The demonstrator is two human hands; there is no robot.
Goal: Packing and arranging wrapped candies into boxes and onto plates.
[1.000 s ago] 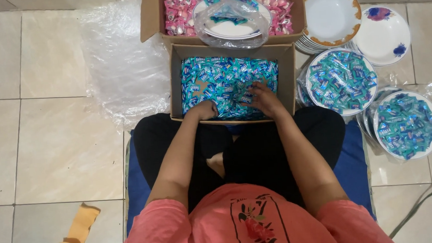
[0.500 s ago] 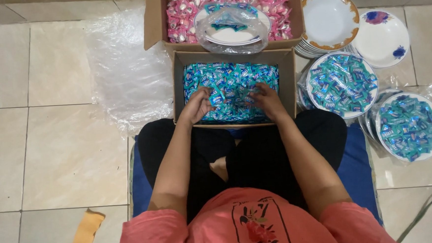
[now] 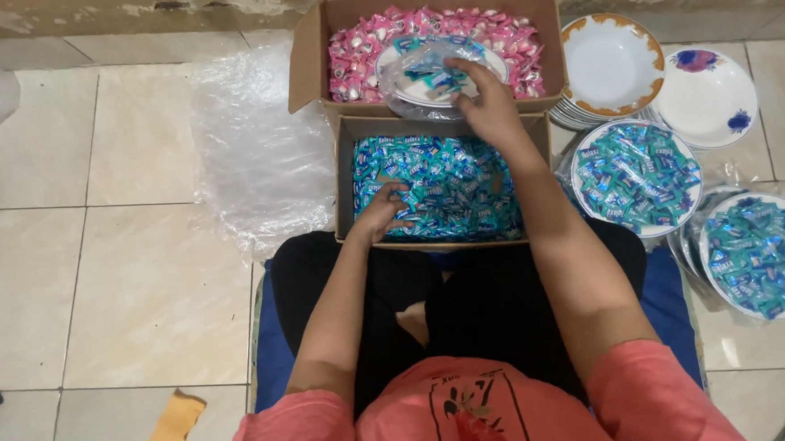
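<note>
Right hand [image 3: 487, 108] leaves the blue candies [image 3: 444, 186], now reaches up-frame over the bagged plate [image 3: 429, 66]; left hand [image 3: 383, 214] slides lower left.

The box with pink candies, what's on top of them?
A white plate in a clear plastic bag, holding a few blue candies. The right hand reaches over it. Pink candies beneath are hidden.

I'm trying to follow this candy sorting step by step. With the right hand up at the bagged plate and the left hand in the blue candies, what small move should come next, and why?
Probably the right hand lets its candies drop onto the bagged plate. It hovers right over that plate, which holds only a few blue candies, while the two plates beside the box are heaped full. The left hand is already down in the box of blue candies, likely gathering more.
</note>
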